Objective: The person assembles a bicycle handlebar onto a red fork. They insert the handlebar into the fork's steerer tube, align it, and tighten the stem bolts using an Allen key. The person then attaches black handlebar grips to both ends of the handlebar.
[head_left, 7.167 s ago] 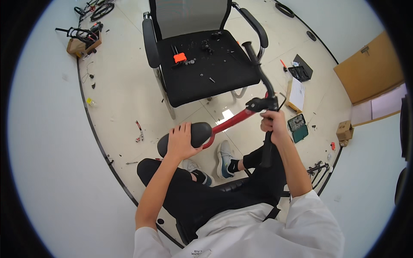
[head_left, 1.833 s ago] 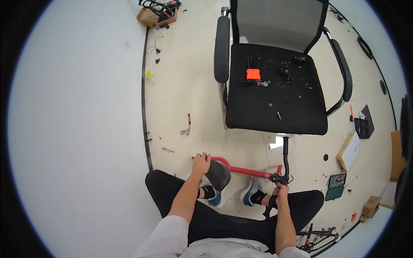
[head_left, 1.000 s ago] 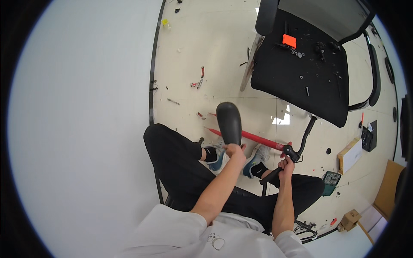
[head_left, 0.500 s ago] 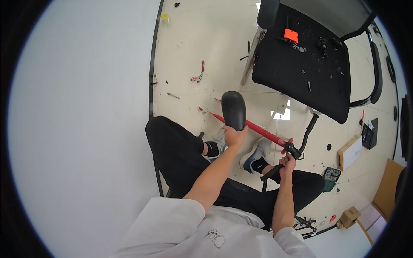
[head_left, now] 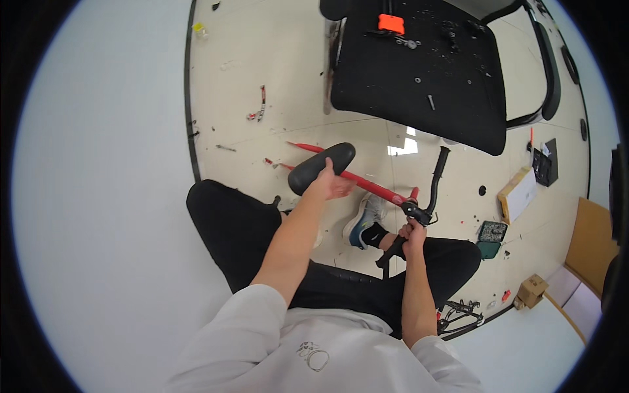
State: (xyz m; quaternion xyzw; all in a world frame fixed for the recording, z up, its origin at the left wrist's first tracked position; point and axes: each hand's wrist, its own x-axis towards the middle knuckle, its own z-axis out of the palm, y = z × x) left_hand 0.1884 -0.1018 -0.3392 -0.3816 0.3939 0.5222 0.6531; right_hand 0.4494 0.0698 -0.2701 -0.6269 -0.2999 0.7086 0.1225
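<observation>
A black bicycle saddle (head_left: pixel 304 175) lies diagonally across the red tube of a small bike frame (head_left: pixel 373 187). My left hand (head_left: pixel 336 185) rests against the saddle's near side, thumb up over its top and fingers stretched out to the right, beside the red tube. Black handlebars (head_left: pixel 438 175) cross the frame's right end at a black stem (head_left: pixel 415 211). Just below that stem, my right hand (head_left: pixel 413 237) is wrapped round the handlebar. What joins the saddle to the frame is hidden beneath it.
A black chair (head_left: pixel 419 72) stands ahead, with an orange piece (head_left: pixel 391 24), a bolt (head_left: pixel 430 102) and small parts on its seat. A red-and-black curved part (head_left: pixel 263 103) lies on the floor. At right are an open green case (head_left: pixel 490 241) and a cardboard box (head_left: pixel 532 290).
The saddle has turned from pointing away to a diagonal. My left hand has shifted from its near end to its side, fingers now extended. My right hand keeps its grip; the view has shifted.
</observation>
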